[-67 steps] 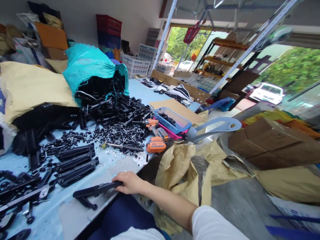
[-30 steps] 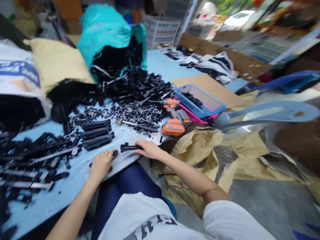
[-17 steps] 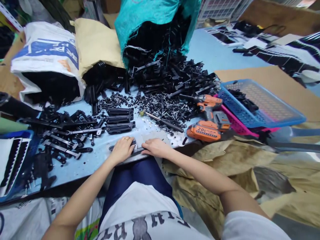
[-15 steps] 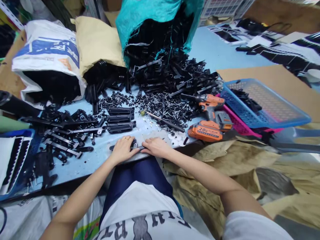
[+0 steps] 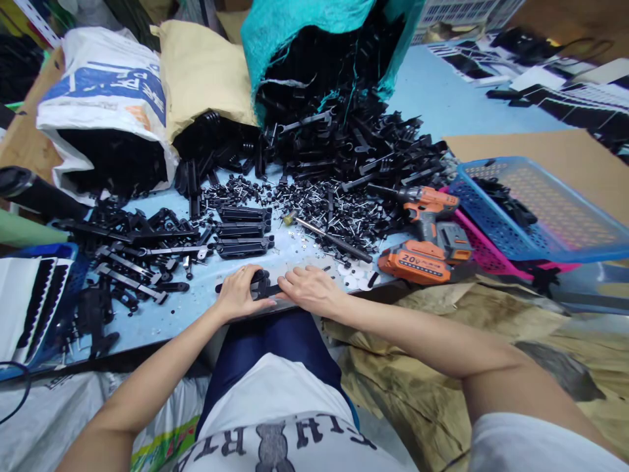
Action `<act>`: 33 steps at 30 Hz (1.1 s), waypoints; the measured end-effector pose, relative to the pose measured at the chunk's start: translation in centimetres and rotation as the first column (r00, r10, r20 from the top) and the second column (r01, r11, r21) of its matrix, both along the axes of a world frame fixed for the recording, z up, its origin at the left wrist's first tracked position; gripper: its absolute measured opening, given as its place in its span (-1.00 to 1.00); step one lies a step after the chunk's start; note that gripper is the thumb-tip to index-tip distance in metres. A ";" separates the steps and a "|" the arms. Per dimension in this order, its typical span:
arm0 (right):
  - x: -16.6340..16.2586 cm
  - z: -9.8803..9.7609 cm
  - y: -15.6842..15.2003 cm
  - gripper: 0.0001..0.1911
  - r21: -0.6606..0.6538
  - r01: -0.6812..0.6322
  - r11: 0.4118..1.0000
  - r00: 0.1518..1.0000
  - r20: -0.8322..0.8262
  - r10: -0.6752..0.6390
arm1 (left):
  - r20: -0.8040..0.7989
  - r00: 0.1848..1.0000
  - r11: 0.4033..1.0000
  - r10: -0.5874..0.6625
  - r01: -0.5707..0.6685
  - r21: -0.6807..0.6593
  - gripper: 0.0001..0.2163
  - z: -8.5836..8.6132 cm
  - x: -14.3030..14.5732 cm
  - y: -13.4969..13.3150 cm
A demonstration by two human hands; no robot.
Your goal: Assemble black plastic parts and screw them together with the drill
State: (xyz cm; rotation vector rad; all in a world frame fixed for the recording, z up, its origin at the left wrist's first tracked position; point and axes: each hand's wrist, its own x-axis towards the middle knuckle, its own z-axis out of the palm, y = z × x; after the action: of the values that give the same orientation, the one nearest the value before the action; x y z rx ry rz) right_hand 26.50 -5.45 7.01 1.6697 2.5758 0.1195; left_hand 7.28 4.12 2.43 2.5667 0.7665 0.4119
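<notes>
At the front edge of the table, my left hand (image 5: 240, 295) curls around a black plastic part (image 5: 265, 287), with the thumb along its near side. My right hand (image 5: 308, 288) has its fingers bent together on the right end of that part, and they hide much of it. Just beyond my hands lie several long black plastic arms (image 5: 244, 246) in a neat stack of rows. A rod-like tool with a dark handle (image 5: 339, 242) rests to the right, beside many small screws (image 5: 319, 210).
An orange cordless drill (image 5: 425, 233) lies at right, next to a blue basket (image 5: 545, 216). Loose black parts (image 5: 132, 255) spread at left. Behind stand a white sack (image 5: 108, 98), a tan bag (image 5: 206, 72) and a teal sack (image 5: 304, 23) spilling black parts.
The whole view has shifted slightly to the right. My left fingers have risen and arched over the black part, showing more of it; my right fingers have stayed close to its right end.
</notes>
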 end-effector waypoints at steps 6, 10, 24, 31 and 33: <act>0.0 0.2 0.7 -0.67 0.027 -0.051 0.998 0.998 0.027 0.050 | 0.115 0.993 0.990 0.040 -0.054 0.126 -0.50 -1.4 0.1 -0.4; 0.4 0.1 1.5 -0.71 0.046 -0.075 0.996 0.997 0.035 0.073 | 0.177 0.982 0.973 0.059 -0.096 0.209 -0.61 -2.4 0.3 -0.7; 4.7 -7.4 -0.2 -0.59 0.189 0.043 0.981 0.963 -0.269 0.010 | -0.081 0.995 0.969 0.055 -0.034 0.245 -0.70 1.7 9.9 5.1; 7.8 -4.1 2.1 -0.69 0.148 0.284 0.947 0.885 -0.420 -0.200 | -0.338 0.940 0.987 0.047 0.009 0.162 -0.78 2.1 17.4 12.2; 9.7 -2.8 4.8 -0.70 0.110 0.427 0.898 0.841 -0.412 -0.350 | -0.357 0.934 0.986 0.033 0.028 0.165 -0.80 1.5 17.5 12.3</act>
State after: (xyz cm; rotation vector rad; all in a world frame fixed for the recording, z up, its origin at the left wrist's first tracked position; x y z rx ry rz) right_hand 36.18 -0.68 4.20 2.4853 2.4576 0.0261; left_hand 24.74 16.37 3.93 2.8415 0.8915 0.0014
